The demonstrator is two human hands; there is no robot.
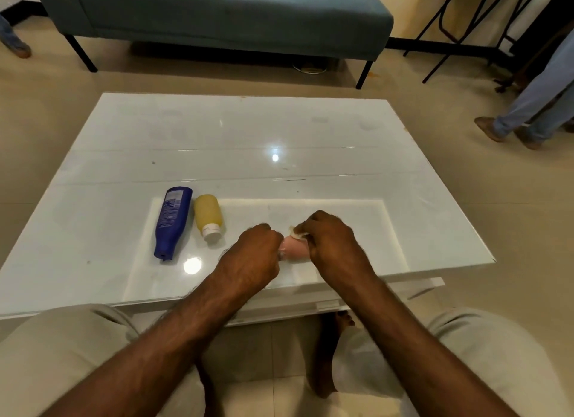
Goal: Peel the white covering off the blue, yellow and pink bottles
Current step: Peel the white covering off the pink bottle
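Grip, left: left hand (253,255) curled closed around one end of the pink bottle (295,248), knuckles up, fingers wrapped over it and hiding that end.
Grip, right: right hand (330,241) closed over the bottle's other end, its fingertips pinching a small scrap of white covering (298,230) at the bottle's upper side.
Pink bottle: held between both hands, lying roughly sideways just above the table (124,155) near the middle of its near edge; only a short pale pink stretch shows between the hands; whether it touches the surface cannot be told.
White covering: a crumpled whitish bit at the right fingertips; how much of it remains on the bottle is hidden.
Hand pose: both forearms reach forward from the lap and converge, wrists slightly bent, hands nearly touching across the bottle.
Yellow bottle (208,214): lies on the table left of the hands, white cap toward the near edge, body bare and translucent yellow.
Blue bottle (173,222): lies just left of the yellow one, almost parallel, narrow neck toward the near edge, printed label facing up.
Table: glossy white top, with ceiling-light reflections.
Surroundings: teal sofa (217,16) beyond the far edge; tiled floor.
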